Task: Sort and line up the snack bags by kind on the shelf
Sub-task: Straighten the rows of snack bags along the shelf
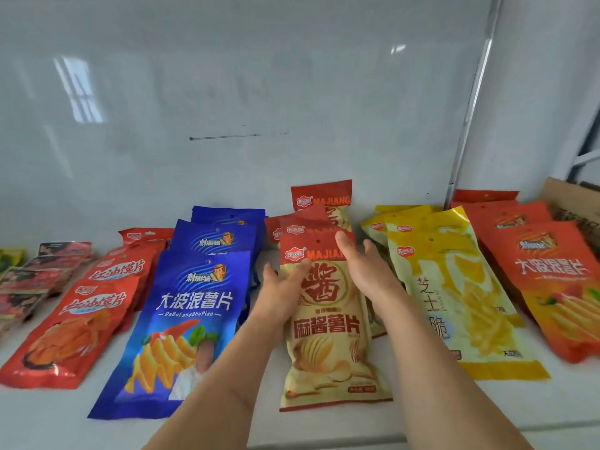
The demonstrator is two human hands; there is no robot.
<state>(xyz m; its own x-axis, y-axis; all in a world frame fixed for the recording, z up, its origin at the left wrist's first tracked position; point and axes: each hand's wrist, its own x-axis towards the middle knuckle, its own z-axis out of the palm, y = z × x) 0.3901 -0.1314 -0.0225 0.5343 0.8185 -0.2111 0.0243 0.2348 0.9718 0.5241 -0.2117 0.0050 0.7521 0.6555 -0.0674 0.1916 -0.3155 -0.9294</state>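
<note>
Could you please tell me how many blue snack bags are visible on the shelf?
3, overlapping in one row: the front blue bag, a second blue bag behind it, and a third blue bag at the back. More may be hidden underneath.

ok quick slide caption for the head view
Both hands, left hand and right hand, resting on the front MAJIANG bag, between sorted blue bags and yellow bags.

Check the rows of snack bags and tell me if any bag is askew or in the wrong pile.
One oddity: a dark-printed bag pokes out from under the cream MAJIANG bag, beside the right hand, unlike the piles either side. Otherwise the rows look sorted, fanned toward the shelf front.
</note>
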